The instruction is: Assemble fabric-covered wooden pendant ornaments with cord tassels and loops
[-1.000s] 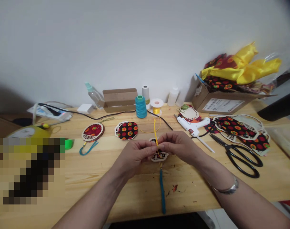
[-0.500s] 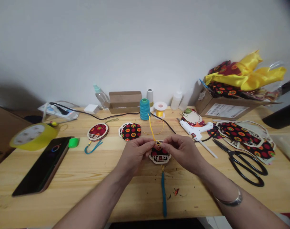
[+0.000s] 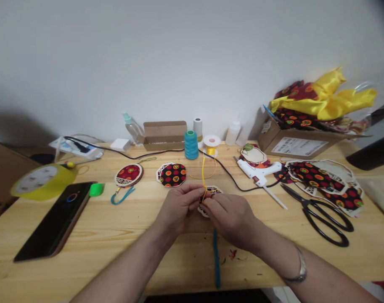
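Just right of the middle, both hands meet over a fabric-covered ornament with a pale fretwork frame (image 3: 215, 190). My left hand (image 3: 179, 206) pinches a yellow cord (image 3: 203, 170) at the ornament's top left, and the cord rises from the fingertips. Closed beside it, my right hand (image 3: 232, 216) has its thumb and finger on the yellow cord, over the ornament's front. Much of the ornament is hidden behind this hand. A teal tassel (image 3: 216, 261) hangs below it on the wooden table.
Right of the hands lie a white glue gun (image 3: 258, 172) and black scissors (image 3: 318, 210). Behind stand a teal thread cone (image 3: 191, 145) and a yellow cord spool (image 3: 211, 145). Two more ornaments, one round (image 3: 128, 174), one octagonal (image 3: 172, 175), and a phone (image 3: 56, 223) lie leftward.
My right hand has moved left and down across the ornament, covering more of it. The cord's upright part now leans less and sits slightly further right. My left hand has barely moved.
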`<state>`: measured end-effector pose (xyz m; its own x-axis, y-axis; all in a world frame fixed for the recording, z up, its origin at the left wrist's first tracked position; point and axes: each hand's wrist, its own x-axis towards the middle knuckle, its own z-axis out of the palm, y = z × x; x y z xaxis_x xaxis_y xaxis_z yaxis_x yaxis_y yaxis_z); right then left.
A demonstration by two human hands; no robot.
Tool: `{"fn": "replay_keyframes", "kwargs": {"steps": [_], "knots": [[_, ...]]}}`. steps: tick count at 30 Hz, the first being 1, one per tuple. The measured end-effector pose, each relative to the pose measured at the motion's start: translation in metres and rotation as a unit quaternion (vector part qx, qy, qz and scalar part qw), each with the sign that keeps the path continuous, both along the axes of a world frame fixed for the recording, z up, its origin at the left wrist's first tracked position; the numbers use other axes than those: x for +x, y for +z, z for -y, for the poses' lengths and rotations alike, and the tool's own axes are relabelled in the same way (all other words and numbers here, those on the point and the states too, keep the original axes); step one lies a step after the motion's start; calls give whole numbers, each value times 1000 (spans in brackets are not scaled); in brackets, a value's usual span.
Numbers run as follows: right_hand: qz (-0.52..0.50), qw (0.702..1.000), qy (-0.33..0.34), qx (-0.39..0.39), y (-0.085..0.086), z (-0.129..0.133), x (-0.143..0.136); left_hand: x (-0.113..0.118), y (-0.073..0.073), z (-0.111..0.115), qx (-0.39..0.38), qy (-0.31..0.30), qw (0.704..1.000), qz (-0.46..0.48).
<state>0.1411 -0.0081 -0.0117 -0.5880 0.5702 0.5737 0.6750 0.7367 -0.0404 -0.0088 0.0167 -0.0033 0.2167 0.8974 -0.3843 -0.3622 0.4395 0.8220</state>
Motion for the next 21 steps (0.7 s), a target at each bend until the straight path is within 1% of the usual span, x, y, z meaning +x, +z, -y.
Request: {"fn": "replay_keyframes", "kwargs": {"steps": [3, 5, 7, 8, 9, 10, 11, 12, 13, 14, 15, 16, 17, 18, 19, 21], "knots": [[42, 999, 9, 22, 0, -1, 1, 0, 2, 0, -21, -4, 1000, 20], [27, 999, 28, 7, 2, -1, 1, 0, 3, 0, -26, -6, 999, 25], [-47, 997, 48, -46, 6, -1, 2, 0, 3, 0, -25, -9, 999, 25], [-106, 989, 50, -85, 9, -2, 3, 0, 3, 0, -24, -10, 999, 25], [-175, 976, 42, -125, 11, -3, 4, 0, 2, 0, -23, -11, 999, 25], [-242, 956, 23, -166, 13, -5, 6, 0, 2, 0, -22, -14, 999, 25], [-303, 930, -4, -210, 15, -7, 7, 1, 1, 0, -19, -18, 999, 24], [-356, 896, -33, -264, 16, -10, 7, 1, 1, 0, -14, -24, 999, 23], [-400, 853, -56, -331, 16, -12, 8, 1, 1, 0, -10, -30, 999, 21], [-436, 800, -69, -407, 16, -15, 7, 1, 1, 0, -6, -37, 999, 16], [-464, 740, -67, -483, 15, -17, 7, 1, 1, 1, -4, -42, 999, 8], [-484, 680, -54, -548, 14, -18, 5, 1, 2, 1, -2, -46, 999, -3], [-496, 631, -35, -595, 14, -18, 4, 1, 3, 2, -1, -47, 999, -15], [-500, 602, -16, -622, 14, -18, 2, 1, 4, 2, 1, -48, 998, -27], [-499, 592, 0, -633, 13, -17, 0, 1, 5, 2, 3, -49, 998, -37], [-493, 597, 17, -632, 13, -16, -2, 1, 6, 3, 7, -53, 997, -47]]}}
